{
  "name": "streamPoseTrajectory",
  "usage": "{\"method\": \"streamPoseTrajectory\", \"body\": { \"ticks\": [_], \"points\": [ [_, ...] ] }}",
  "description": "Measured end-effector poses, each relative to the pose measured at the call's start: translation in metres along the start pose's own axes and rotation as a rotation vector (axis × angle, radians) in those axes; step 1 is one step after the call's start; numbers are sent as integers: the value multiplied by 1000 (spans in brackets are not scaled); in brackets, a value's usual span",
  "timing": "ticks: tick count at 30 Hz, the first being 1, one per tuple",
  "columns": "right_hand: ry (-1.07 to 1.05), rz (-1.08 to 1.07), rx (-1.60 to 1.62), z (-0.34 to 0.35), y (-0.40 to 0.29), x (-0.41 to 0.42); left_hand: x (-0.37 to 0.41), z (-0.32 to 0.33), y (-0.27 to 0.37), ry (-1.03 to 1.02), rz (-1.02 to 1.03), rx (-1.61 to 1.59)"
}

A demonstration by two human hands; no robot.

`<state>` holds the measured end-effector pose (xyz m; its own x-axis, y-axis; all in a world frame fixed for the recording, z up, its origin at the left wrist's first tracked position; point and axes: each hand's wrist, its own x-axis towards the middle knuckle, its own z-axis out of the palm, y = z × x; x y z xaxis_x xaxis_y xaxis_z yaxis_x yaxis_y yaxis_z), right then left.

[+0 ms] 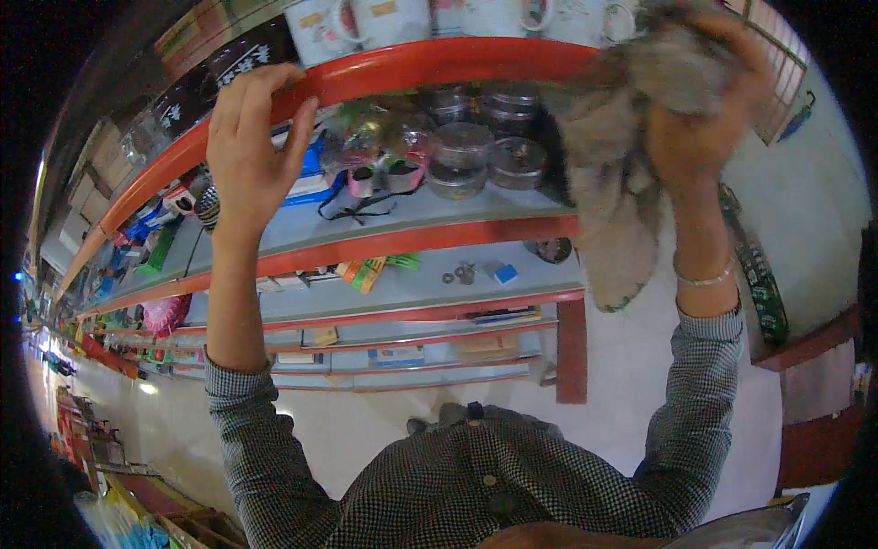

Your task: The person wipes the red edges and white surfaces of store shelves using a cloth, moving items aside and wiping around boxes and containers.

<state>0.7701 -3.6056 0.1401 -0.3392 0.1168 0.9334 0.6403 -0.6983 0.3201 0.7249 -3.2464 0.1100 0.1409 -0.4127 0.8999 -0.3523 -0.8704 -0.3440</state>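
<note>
My left hand [250,137] is at the red edge strip [439,63] of the top shelf, its fingertips over the strip and its thumb below, gripping it. In my right hand [706,137] is a bunched grey-beige cloth [610,206], at the right end of the same strip. The cloth hangs down past the shelf below, and both hand and cloth are blurred. White mugs [391,24] stand in a row just behind the strip. One shelf lower, a pink and silver eye mask [387,177] lies beside round metal tins [458,158].
Lower shelves hold a small blue box [505,274], metal rings [464,273] and a pink item [164,314]. Dark boxes [236,65] bearing writing sit at the upper left. A red shelf post [571,350] stands on the pale floor [624,364]. Wooden furniture [816,439] is at the right.
</note>
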Motion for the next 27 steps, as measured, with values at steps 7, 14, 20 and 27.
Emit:
{"method": "streamPoseTrajectory", "body": {
  "ticks": [7, 14, 20, 27],
  "points": [
    [-140, -28, 436, 133, -88, -16, -57, -44, -74, -71, -414, -273],
    [-143, -136, 226, 217, -188, 6, -54, -40, -86, -96, -262, -229],
    [-329, -52, 282, 198, -174, 9, -64, -50, -100, -155, -347, -277],
    [-386, -159, 2, 90, -45, -34, -70, -52, -106, -92, -308, -367]
  ]
}}
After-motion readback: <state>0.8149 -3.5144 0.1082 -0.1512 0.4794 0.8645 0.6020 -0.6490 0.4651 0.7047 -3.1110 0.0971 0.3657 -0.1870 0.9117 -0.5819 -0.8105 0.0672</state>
